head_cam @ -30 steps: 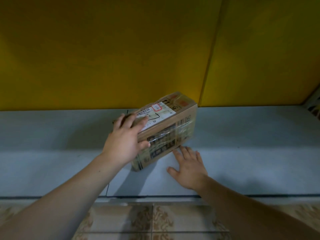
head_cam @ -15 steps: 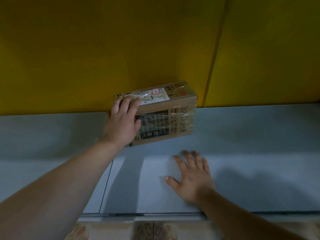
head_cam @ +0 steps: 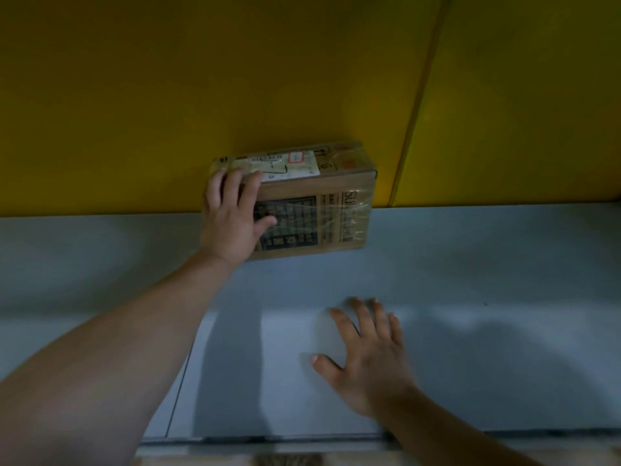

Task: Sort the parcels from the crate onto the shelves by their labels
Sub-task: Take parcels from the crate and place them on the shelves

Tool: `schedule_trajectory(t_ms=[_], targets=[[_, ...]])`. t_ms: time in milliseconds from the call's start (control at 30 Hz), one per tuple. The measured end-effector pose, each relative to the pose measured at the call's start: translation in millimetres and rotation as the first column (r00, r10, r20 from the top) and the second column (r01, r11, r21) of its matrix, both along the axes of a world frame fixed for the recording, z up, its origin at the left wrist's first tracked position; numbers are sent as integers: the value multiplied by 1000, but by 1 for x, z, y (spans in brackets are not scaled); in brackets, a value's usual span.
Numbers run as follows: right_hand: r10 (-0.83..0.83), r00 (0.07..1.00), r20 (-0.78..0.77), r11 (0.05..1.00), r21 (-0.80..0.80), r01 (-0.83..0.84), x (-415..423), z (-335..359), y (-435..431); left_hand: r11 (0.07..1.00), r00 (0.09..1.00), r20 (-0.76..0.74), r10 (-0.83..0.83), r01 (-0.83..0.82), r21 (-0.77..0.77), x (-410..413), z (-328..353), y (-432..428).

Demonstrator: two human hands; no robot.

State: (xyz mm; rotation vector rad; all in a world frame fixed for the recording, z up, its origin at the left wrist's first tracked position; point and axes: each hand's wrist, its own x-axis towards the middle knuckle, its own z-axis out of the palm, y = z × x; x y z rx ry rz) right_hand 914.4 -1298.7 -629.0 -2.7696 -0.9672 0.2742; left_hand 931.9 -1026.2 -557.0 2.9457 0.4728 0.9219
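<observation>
Yellow wall panels [head_cam: 168, 95] back a pale grey shelf [head_cam: 487, 270] where a taped brown cardboard parcel [head_cam: 336, 210] sits against them, left hand [head_cam: 232, 223] pressing its left end with fingers unclenched, right hand [head_cam: 366, 358] lying flat and empty nearer.

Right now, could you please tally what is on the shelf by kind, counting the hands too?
Parcels: 1, the cardboard parcel
Hands: 2, the left hand on the parcel, the right hand flat on the shelf
Total: 3
</observation>
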Motion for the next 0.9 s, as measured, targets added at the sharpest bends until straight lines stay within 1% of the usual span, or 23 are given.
schedule_trajectory(t_ms=[33, 67, 133, 167, 200, 233, 267, 333, 367, 433, 500, 533, 567, 633, 667, 733, 767, 833, 867, 900], targets=[[4, 1000, -17, 1000, -1, -4, 0, 4, 0, 1000, 1000, 15, -27, 27, 6, -1, 1, 3], [19, 999, 45, 1000, 10, -19, 1, 2, -1, 999, 998, 25, -52, 52, 11, -1, 2, 7], [30, 997, 68, 999, 12, -31, 1, 1, -2, 996, 996, 19, -84, 84, 8, 0, 7, 12], [23, 998, 51, 1000, -13, -22, 0, 3, -1, 996, 996, 10, -89, 89, 7, 0, 8, 12], [9, 1000, -5, 999, -37, -9, 0, 4, -1, 996, 996, 1, -90, 90, 9, 1, 10, 12], [-1, 1000, 3, 1000, -21, 2, 1, 4, -1, 996, 996, -9, -89, 89, 8, 0, 10, 11], [14, 999, -32, 999, -28, -15, 1, 5, 0, 996, 996, -22, -88, 88, 3, 0, 11, 10], [25, 999, -26, 999, -25, -26, 1, 8, -1, 996, 995, -43, -85, 85, -18, -2, 14, 8], [17, 1000, -4, 1000, -19, -17, 1, 7, -1, 996, 995, -51, -85, 84, -39, -2, 17, 7], [13, 999, -50, 999, -46, -15, 0, 5, -1, 991, 997, -24, -71, 68, -118, -3, 25, 3], [24, 999, -35, 999, -22, -25, 0, 4, 0, 971, 1000, 24, 5, 1, -239, -3, 31, -2], [30, 999, -35, 1000, -5, -30, 0, 6, 0, 958, 999, 17, 43, -37, -286, -2, 33, -4], [39, 999, -2, 999, 25, -39, 0, 5, -2, 952, 998, -6, 67, -66, -299, -2, 33, -6], [38, 998, 51, 995, 86, -43, 2, 1, -3, 956, 995, -44, 89, -98, -275, 0, 31, -8], [34, 998, 58, 995, 93, -39, 1, 1, -4, 956, 994, -57, 95, -107, -272, 0, 30, -9], [22, 1000, 11, 999, 40, -23, 0, 2, -3, 948, 994, -67, 88, -105, -301, 1, 30, -10], [22, 1000, -4, 1000, 18, -22, 0, 1, -2, 937, 995, -60, 83, -99, -335, 0, 30, -10], [10, 1000, 30, 999, 43, -11, 2, -4, -2, 896, 993, -23, 118, -116, -428, -9, 29, -7], [8, 999, 45, 999, 53, -10, 2, -4, -2, 870, 987, -20, 162, -152, -469, -19, 26, -5], [10, 999, 33, 999, 49, -12, 1, -4, -2, 839, 976, -52, 212, -209, -502, -32, 18, -3]])
